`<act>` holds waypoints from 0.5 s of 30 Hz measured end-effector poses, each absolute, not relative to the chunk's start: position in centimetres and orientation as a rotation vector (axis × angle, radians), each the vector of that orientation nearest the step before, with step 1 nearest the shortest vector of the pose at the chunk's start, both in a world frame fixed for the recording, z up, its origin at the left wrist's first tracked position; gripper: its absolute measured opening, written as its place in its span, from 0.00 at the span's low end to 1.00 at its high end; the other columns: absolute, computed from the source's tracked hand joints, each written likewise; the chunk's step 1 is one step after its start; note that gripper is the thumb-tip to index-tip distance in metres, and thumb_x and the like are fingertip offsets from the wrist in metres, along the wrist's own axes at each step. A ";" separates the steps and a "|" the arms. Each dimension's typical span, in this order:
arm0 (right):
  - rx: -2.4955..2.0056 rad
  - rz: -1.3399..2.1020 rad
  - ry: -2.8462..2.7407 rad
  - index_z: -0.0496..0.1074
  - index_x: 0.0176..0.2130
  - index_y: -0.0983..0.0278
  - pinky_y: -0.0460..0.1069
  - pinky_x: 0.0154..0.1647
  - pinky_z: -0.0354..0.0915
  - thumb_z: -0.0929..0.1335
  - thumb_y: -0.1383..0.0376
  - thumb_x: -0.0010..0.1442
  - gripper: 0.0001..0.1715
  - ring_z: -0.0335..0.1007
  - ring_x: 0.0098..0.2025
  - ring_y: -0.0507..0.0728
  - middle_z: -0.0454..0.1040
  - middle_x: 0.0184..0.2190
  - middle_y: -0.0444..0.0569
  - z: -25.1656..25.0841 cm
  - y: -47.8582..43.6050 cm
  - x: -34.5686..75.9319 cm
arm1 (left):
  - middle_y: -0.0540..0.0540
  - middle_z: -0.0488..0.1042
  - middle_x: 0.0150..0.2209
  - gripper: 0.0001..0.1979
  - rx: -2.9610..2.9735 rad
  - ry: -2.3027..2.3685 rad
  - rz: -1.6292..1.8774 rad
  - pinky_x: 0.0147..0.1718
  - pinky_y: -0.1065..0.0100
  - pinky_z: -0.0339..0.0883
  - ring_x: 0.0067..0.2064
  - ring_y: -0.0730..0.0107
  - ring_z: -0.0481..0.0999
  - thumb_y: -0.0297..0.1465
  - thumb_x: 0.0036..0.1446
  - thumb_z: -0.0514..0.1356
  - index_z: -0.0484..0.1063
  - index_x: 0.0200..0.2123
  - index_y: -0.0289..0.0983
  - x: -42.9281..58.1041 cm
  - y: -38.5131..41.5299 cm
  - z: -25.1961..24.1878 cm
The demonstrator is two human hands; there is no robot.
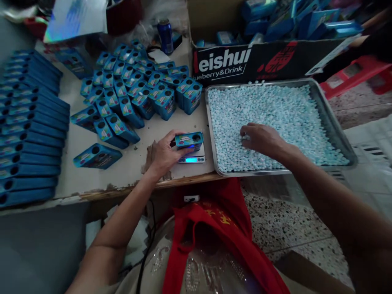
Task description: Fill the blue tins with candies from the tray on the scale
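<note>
My left hand is wrapped around a small blue box with a round dark hole in its top. This box stands on a small digital scale, whose display glows blue; the digits are too small to read. Over to the right, my right hand reaches low over a metal tray full of small pale blue and white pellets. Its fingers are bent, with thumb and forefinger apart, and the fingertips touch the pellets. Whatever lies under the palm is hidden.
Many similar blue boxes stand upright behind my left hand, and long rows of them fill the table's left side. A black printed carton holding blue packs sits behind the tray. A blue can and a red stool are nearby.
</note>
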State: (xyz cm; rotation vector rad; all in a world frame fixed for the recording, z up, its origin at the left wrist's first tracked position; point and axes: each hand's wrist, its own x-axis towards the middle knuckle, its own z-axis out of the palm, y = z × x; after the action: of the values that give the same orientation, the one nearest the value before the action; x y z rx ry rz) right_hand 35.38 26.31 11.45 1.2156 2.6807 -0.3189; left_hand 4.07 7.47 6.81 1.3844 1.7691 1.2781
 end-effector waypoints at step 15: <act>1.813 -1.504 2.378 0.84 0.38 0.60 0.52 0.29 0.63 0.82 0.62 0.52 0.12 0.69 0.26 0.57 0.78 0.23 0.50 13.2 25.5 36.2 | 0.45 0.86 0.49 0.18 1.415 1.968 1.438 0.58 0.59 0.84 0.50 0.60 0.87 0.34 0.62 0.77 0.82 0.54 0.42 -0.3 2.0 10.2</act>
State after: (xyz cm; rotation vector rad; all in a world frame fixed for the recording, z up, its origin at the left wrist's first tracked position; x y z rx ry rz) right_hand 36.25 25.52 13.21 1.8131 2.3782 -1.5037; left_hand -0.26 2.03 10.15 1.4147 1.9679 1.4377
